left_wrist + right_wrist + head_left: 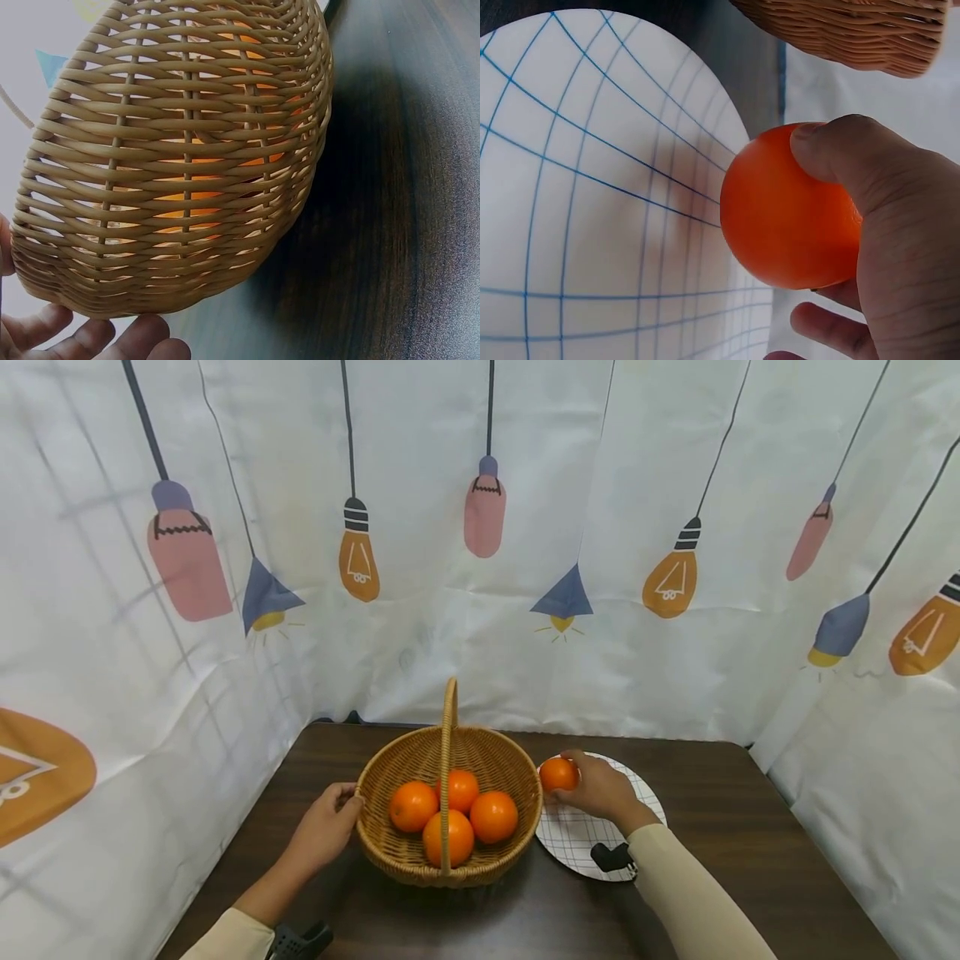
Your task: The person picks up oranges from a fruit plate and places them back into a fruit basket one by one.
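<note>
A woven wicker basket (491,757) with a tall hoop handle stands on the table with several oranges (493,817) inside. My left hand (330,822) grips the basket's left rim. In the left wrist view, its fingers (140,337) lie along the wicker edge, and orange colour shows through the weave. On the other side, my right hand (603,789) holds an orange (780,217) between thumb and fingers, over the far left part of a white plate (577,843) with a grid pattern. The thumb (832,150) presses on the orange's upper side in the right wrist view.
The plate sits close beside the basket's right side on a dark wooden table (735,827). White curtains (420,643) printed with hanging lamps and bulbs enclose the table at the back and sides. A black device (611,857) is strapped to the right wrist.
</note>
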`<state>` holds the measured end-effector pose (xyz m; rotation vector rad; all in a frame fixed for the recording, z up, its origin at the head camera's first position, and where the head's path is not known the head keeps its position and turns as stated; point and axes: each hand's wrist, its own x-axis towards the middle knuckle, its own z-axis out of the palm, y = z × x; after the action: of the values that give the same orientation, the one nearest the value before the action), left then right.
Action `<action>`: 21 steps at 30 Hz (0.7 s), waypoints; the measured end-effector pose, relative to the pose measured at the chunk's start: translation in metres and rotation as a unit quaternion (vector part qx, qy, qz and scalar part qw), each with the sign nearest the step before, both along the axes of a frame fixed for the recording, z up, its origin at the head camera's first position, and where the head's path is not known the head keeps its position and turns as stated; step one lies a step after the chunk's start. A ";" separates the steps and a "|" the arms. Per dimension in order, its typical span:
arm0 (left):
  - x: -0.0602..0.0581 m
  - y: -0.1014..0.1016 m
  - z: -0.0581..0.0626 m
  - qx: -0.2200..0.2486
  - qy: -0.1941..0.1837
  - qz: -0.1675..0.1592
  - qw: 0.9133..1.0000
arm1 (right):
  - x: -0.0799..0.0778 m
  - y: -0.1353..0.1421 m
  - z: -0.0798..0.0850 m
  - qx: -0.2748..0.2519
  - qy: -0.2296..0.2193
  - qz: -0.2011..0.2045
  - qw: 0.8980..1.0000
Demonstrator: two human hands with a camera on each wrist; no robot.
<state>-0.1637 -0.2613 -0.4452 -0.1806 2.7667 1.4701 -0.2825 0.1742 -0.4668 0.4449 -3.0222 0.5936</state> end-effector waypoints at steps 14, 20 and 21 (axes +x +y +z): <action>0.001 0.001 0.002 -0.010 0.003 -0.004 1.000 | 0.012 0.007 0.028 -0.052 0.021 0.015 0.998; 0.001 0.001 0.003 -0.008 0.002 -0.005 1.000 | 0.015 0.007 0.041 -0.053 0.027 0.024 0.998; 0.001 0.001 0.003 -0.008 0.003 -0.006 1.000 | 0.015 0.007 0.043 -0.054 0.027 0.024 0.998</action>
<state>-0.1623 -0.2606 -0.4424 -0.1606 2.7807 1.4474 -0.2676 0.1812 -0.4238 0.5208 -2.9175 0.7309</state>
